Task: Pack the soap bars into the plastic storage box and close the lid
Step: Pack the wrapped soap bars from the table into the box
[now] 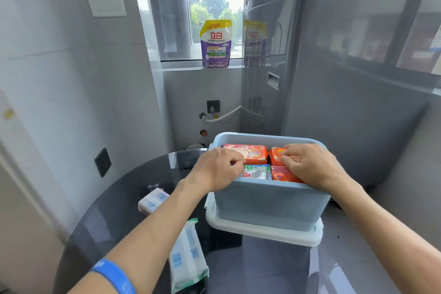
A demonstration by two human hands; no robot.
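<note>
Grey walls and a window close in behind the dark glass table [133, 200] where the plastic storage box [269, 200] stands, resting on what looks like its white lid [262, 230]. Wrapped soap bars [248, 153] fill the box to its rim. At its left edge my left hand [216, 168] curls its fingers tightly onto a blue-white bar [257, 172]. At its right edge my right hand [310, 164] lies over the orange bars [276, 156], fingertips pinched narrow. Left of the box lie two white packets [186, 253].
</note>
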